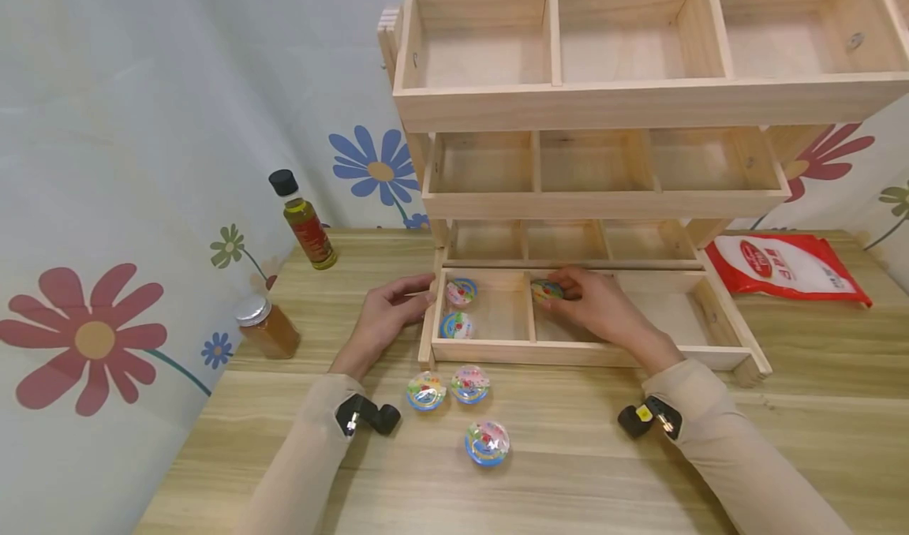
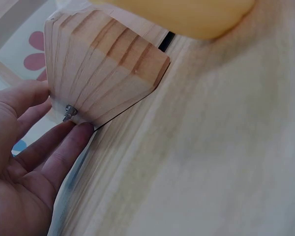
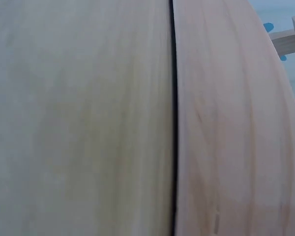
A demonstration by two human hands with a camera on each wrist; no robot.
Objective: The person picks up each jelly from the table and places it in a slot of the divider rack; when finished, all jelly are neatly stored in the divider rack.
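Note:
My right hand [image 1: 604, 306] reaches into the middle compartment of the bottom tier of a wooden rack [image 1: 540, 352], pinching a small jelly cup [image 1: 546, 290] with a printed lid near the left divider. The right wrist view is filled mostly by the tier's front board [image 3: 226, 123], with the cup out of sight. At the rack's left end, my left hand [image 1: 387, 310] has its fingers against the wooden side [image 2: 103, 64], beside a metal bolt [image 2: 70, 112]. Two jelly cups, an upper one [image 1: 461, 292] and a lower one [image 1: 457, 326], sit in the left compartment.
Three more jelly cups [image 1: 470, 384] lie on the table in front of the rack. To its left stand an oil bottle [image 1: 309, 231] and a lidded jar [image 1: 270, 328] of brown contents. A red-and-white bag [image 1: 784, 267] lies at the right. Upper tiers [image 1: 604, 207] overhang the bottom one.

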